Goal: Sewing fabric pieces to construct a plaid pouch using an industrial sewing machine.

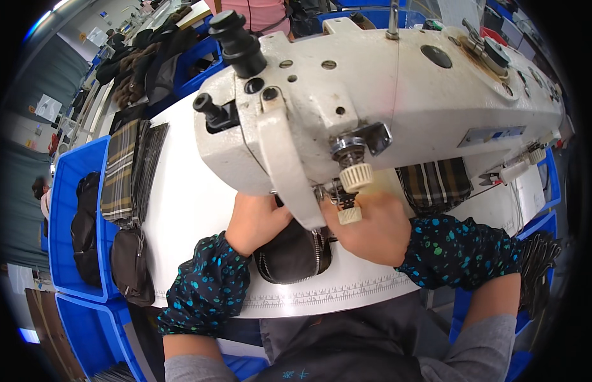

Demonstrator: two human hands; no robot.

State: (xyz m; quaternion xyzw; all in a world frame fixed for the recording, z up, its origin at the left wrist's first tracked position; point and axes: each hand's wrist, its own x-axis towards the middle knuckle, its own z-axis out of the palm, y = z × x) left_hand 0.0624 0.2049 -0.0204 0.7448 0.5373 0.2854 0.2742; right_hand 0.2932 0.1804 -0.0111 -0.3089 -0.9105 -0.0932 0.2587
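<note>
A black fabric pouch (284, 260) with a curved metal zipper lies beneath the head of a white industrial sewing machine (436, 79). My left hand (254, 221) is closed on the pouch's left side, its thumb laid over the cloth and its other fingertips hidden. On the opposite side, my right hand (375, 230) curls at the pouch's zipper edge, close to the presser foot. The machine's lever and tension knob (356, 177) cover part of the right fingers. The needle point cannot be made out.
Plaid fabric pieces (124, 172) and a dark pouch (131, 264) lie at the table's left edge. Another plaid piece (436, 183) sits under the machine arm, with small snips (490, 179) beside it. Blue bins (60, 223) stand left and right. A printed ruler (328, 296) follows the front edge.
</note>
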